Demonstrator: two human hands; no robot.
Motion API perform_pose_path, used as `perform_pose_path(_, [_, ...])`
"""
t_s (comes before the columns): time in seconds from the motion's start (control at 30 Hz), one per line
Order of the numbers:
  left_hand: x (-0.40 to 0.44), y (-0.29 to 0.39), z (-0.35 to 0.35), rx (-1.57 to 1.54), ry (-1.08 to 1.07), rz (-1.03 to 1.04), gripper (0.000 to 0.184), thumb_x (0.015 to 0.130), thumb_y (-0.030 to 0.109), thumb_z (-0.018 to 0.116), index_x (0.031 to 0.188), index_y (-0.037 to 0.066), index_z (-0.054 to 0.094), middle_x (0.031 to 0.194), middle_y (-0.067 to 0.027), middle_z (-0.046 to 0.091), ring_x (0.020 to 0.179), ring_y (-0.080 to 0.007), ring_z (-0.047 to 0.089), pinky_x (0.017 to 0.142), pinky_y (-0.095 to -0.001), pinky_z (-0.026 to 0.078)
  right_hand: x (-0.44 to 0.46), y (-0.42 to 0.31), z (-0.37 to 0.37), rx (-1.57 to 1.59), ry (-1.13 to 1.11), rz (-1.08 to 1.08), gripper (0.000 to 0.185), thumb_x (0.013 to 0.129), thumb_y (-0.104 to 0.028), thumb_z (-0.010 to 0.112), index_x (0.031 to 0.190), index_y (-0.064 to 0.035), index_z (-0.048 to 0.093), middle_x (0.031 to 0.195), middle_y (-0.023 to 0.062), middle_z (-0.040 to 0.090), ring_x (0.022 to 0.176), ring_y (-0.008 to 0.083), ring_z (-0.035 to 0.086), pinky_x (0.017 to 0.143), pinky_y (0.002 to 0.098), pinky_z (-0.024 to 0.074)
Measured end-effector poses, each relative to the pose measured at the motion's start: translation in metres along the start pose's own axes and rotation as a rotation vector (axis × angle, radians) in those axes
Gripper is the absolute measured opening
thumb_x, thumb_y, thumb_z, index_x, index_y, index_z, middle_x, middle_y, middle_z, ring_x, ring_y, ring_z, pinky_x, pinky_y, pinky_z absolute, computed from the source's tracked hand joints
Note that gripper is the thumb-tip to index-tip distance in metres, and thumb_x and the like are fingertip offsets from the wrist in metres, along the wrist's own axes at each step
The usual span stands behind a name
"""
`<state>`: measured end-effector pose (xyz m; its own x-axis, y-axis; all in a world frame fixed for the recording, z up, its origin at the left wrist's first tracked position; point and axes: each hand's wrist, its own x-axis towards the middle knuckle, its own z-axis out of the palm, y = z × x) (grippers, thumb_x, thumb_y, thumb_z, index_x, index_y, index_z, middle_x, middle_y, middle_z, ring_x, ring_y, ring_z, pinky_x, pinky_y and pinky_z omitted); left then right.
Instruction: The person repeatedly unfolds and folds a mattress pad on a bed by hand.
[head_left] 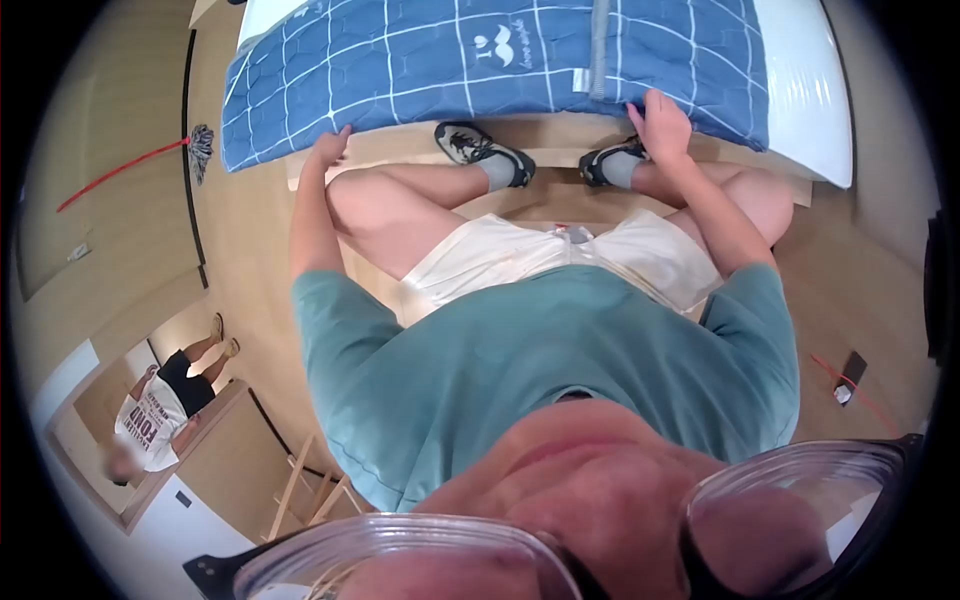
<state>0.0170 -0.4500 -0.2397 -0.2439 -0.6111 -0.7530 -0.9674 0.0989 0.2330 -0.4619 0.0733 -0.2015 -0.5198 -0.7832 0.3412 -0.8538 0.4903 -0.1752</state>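
Note:
A blue quilted mattress pad [400, 70] with a white grid, white lettering and a moustache print lies over a white mattress [805, 95]. A grey strip [599, 50] crosses the pad, with a small white label [581, 80] at its lower end. My left hand [331, 147] is at the pad's near edge on the left, its fingers curled at the border and partly hidden. Further right, my right hand [662, 127] pinches the same edge just right of the label, thumb on top. Between my hands, the edge hangs above my shoes.
My bent legs and shoes [470, 145] are close against the wooden bed base [400, 140]. A mop [200, 150] with a red handle is at the left. Another person [160, 415] stands in a doorway at the lower left, near wooden legs [300, 490] of furniture.

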Motion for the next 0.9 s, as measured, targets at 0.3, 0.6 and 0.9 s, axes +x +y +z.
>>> perform_pose_path(0.3, [-0.063, 0.159, 0.043, 0.842, 0.255, 0.222, 0.055, 0.1, 0.05, 0.058, 0.136, 0.009, 0.062, 0.137, -0.0174, 0.065, 0.125, -0.038, 0.063, 0.102, -0.0486, 0.052, 0.066, 0.137, -0.082, -0.073, 0.073, 0.156, 0.047, 0.087, -0.033, 0.073, 0.127, -0.0083, 0.064, 0.123, 0.0157, 0.068, 0.112, 0.0415, 0.065, 0.092, 0.0516, 0.0524])
perform_pose_path(0.6, [-0.076, 0.308, 0.22, 0.5, 0.73, 0.93, 0.066, 0.1, 0.052, 0.054, 0.159, 0.024, 0.04, 0.165, -0.0167, 0.032, 0.151, -0.044, 0.027, 0.117, -0.0729, 0.02, -0.041, 0.422, -0.224, -0.11, 0.65, 1.06, 0.072, 0.093, -0.061, 0.059, 0.117, 0.0049, 0.072, 0.118, 0.0286, 0.071, 0.115, 0.0472, 0.066, 0.1, 0.0506, 0.0518])
perform_pose_path(0.9, [-0.077, 0.343, 0.219, 0.393, 0.774, 0.941, 0.068, 0.097, 0.05, 0.056, 0.158, 0.022, 0.044, 0.166, -0.0173, 0.03, 0.154, -0.0435, 0.021, 0.12, -0.0711, 0.01, -0.098, 0.412, -0.104, -0.19, -0.334, 1.352, 0.063, 0.098, -0.048, 0.055, 0.13, 0.0058, 0.063, 0.137, 0.0297, 0.06, 0.134, 0.0435, 0.054, 0.11, 0.0482, 0.0463])
